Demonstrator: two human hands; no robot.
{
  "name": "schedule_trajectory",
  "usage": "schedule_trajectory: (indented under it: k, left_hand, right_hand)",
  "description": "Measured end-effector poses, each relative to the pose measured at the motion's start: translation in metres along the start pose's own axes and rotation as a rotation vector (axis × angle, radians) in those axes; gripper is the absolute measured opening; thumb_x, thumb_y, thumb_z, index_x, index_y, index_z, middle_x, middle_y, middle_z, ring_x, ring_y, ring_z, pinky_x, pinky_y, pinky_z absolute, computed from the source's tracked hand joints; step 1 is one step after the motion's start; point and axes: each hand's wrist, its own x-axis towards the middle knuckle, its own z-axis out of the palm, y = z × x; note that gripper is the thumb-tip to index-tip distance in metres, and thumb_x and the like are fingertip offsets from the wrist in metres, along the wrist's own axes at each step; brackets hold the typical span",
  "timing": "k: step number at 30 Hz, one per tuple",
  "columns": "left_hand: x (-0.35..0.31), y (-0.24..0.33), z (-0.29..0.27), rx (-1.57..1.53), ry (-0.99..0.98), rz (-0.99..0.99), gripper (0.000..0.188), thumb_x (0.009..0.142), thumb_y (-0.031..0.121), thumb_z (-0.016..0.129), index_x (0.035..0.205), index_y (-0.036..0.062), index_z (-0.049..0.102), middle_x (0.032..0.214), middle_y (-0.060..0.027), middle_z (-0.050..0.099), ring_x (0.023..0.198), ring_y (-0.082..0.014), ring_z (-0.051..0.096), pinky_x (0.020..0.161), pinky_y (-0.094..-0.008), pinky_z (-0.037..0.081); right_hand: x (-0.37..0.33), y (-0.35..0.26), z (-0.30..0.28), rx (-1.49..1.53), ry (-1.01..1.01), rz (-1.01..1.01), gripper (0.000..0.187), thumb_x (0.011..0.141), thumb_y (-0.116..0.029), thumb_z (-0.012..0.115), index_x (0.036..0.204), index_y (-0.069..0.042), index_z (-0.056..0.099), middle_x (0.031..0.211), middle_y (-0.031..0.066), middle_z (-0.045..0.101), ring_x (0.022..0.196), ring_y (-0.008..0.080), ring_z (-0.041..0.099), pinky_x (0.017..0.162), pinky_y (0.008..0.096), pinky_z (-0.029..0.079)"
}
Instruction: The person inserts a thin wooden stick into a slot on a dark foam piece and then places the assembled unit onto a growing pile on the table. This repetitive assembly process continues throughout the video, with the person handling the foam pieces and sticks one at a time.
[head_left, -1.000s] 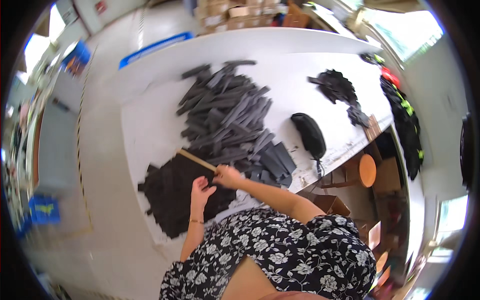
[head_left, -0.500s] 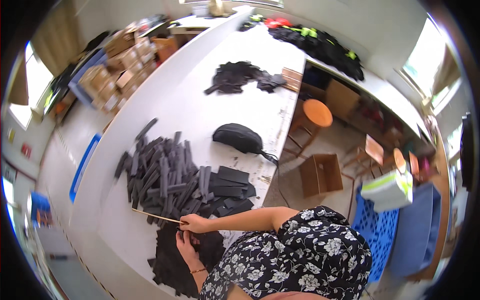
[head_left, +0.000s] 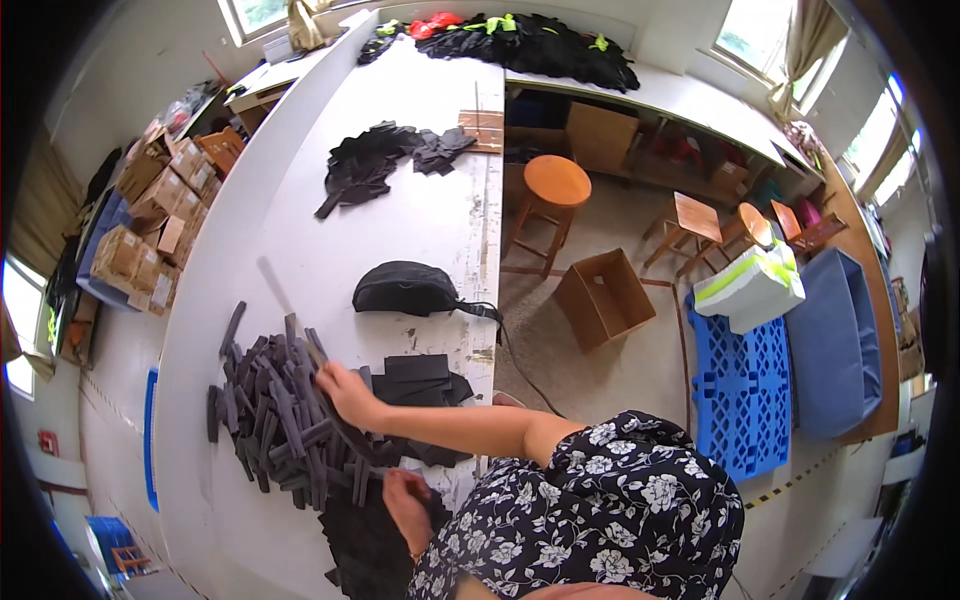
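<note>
My right hand (head_left: 350, 396) is closed round a thin stick (head_left: 284, 296), which points up and left, smeared by motion. A dark fabric strip (head_left: 347, 432) trails from the same hand toward my left hand. Beneath it lies a heap of narrow dark grey fabric strips (head_left: 262, 425). My left hand (head_left: 407, 508) is lower down, fingers curled, over the edge of a pile of black fabric pieces (head_left: 365, 555); whatever its fingers hold is hidden. Flat black pieces (head_left: 417, 369) lie stacked to the right of the grey strips.
A black pouch (head_left: 405, 288) with a strap lies farther up the white table (head_left: 270, 215). Beyond it is another dark fabric pile (head_left: 368, 165). Right of the table stand a round stool (head_left: 557, 181), an open cardboard box (head_left: 606, 299) and a blue pallet (head_left: 741, 395).
My right hand has moved up and away from my left hand, over the grey strips. The stick has swung from nearly level to steeply upward. My view has turned to the right.
</note>
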Motion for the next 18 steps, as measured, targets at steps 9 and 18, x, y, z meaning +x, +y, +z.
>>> schedule_trajectory:
  k: [9,18]
  left_hand:
    - [0.063,0.057,-0.002,-0.05,0.36,0.382,0.028,0.101,0.025,0.05,0.115,0.0014,0.052,0.102,-0.0056,0.058,0.093,-0.0132,0.057,0.079,-0.0238,0.043]
    - [0.116,0.057,0.021,-0.544,0.107,0.221,0.026,0.1,0.026,0.053,0.103,0.002,0.062,0.092,-0.0051,0.064,0.08,-0.0116,0.06,0.069,-0.0232,0.049]
  right_hand:
    - [0.002,-0.042,-0.057,-0.294,-0.475,-0.043,0.02,0.093,-0.021,0.059,0.095,0.0,0.058,0.081,0.018,0.066,0.075,0.028,0.064,0.069,0.0378,0.049]
    - [-0.012,-0.056,-0.097,-0.223,-0.638,-0.074,0.025,0.096,-0.023,0.056,0.092,0.002,0.056,0.078,0.0178,0.061,0.07,0.0289,0.059,0.065,0.038,0.046]
